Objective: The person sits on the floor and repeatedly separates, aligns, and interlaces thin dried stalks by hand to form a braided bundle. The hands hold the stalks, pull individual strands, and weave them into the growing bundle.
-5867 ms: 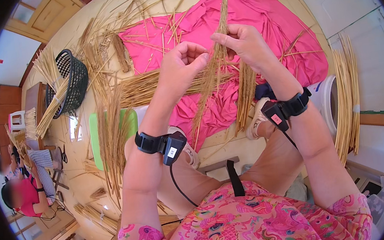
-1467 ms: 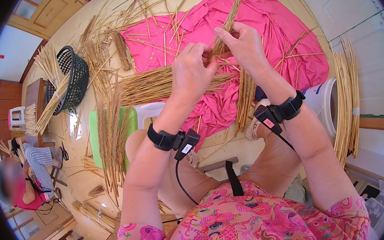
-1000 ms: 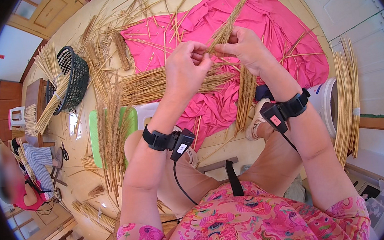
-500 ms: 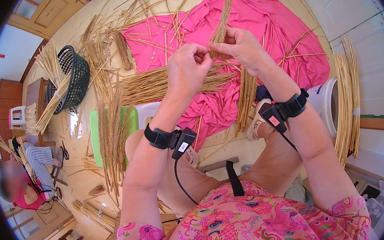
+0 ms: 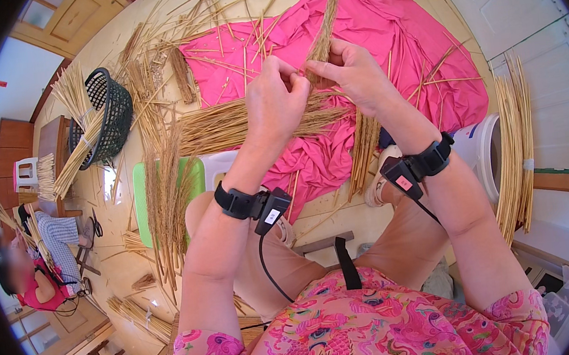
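Observation:
A slim bundle of dried grass point(image 5: 326, 28) points up and away from me above the pink cloth point(image 5: 414, 35). My right hand point(image 5: 354, 78) is closed around its lower part, thumb across the front. Close beside it, my left hand point(image 5: 275, 97) makes a pinch near the bundle's lower end; what sits between those fingertips is too small to make out. Beneath my hands, a thick pile of straw stalks point(image 5: 214, 126) lies across the cloth. Another bundle of stalks point(image 5: 365, 135) lies below my right hand.
Feathery stalks point(image 5: 167, 202) rest over a green stool point(image 5: 140, 191) at left. Farther left are a dark basket point(image 5: 113, 101) with tied straw and a seated person point(image 5: 41, 283). Tied stalks point(image 5: 512, 155) lean by a white bucket point(image 5: 484, 151) at right. Loose straw litters the floor.
The bundle's top has tilted slightly left, and my right hand has shifted a little left with it. My left hand has moved slightly, still pinching beside it.

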Demonstrator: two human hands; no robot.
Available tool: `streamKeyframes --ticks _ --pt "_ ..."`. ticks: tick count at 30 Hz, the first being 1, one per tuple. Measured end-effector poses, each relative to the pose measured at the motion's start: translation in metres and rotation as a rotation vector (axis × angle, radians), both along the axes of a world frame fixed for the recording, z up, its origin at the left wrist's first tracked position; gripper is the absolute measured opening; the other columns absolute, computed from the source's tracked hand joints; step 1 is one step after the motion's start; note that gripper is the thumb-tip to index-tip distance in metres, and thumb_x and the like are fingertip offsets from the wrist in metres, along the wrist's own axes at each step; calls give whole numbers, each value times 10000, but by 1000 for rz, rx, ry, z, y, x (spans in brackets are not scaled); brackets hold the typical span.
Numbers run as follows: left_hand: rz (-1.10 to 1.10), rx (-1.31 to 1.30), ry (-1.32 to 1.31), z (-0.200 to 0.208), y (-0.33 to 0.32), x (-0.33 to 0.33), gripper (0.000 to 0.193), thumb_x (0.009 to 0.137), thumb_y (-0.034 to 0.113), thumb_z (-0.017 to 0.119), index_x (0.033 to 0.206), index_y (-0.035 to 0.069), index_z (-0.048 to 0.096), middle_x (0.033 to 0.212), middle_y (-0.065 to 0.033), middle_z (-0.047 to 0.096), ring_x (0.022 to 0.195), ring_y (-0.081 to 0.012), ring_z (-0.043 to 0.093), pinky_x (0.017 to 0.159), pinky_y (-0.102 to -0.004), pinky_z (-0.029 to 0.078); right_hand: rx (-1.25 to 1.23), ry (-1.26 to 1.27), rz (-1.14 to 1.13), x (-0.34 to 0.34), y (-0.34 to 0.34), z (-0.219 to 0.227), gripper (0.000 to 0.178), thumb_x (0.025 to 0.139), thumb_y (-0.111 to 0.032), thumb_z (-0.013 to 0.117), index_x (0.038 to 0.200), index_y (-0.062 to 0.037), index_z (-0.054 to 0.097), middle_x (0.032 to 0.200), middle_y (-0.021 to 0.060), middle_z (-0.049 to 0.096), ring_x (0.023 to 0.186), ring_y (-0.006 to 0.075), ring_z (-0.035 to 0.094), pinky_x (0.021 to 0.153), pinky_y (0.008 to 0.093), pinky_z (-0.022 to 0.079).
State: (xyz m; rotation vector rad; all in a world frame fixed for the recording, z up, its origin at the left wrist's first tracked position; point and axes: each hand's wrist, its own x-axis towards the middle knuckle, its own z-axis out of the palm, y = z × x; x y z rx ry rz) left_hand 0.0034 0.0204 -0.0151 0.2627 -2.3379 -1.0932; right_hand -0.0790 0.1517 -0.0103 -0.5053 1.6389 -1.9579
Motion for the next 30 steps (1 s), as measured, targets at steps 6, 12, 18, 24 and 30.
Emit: streamKeyframes --ticks 6,12,18,24,30 --pt "125 -92 -158 -10 -8 -4 163 764 137 603 718 3 522 652 -161 604 605 -335 600 584 -425 467 -41 100 -178 2 -1 6 217 852 -75 644 1045 17 608 885 59 646 742 101 595 666 250 508" --pt "198 63 -161 6 -30 2 209 736 159 700 779 0 571 709 -135 610 627 -248 598 608 -366 480 97 115 -218 -16 20 22 210 838 -76 665 1009 40 628 868 72 661 751 112 612 681 243 503" --pt "-198 -81 253 16 -5 3 113 753 3 685 853 9 632 867 -73 598 661 -121 574 580 -240 476 159 143 -149 -13 14 9 213 821 -97 685 964 54 637 830 81 659 721 114 603 663 249 485" --pt "-168 -22 176 6 7 2 87 755 -20 671 833 4 642 814 -67 591 622 -115 588 558 -225 491 155 122 -114 -13 12 6 210 816 -107 685 949 48 639 815 69 649 714 109 582 632 253 449" --pt "-135 29 136 1 5 1 93 742 -18 667 821 4 624 782 -81 595 633 -162 636 578 -263 530 140 71 -61 -12 13 6 209 825 -97 671 976 41 632 858 73 645 732 110 584 659 248 458"
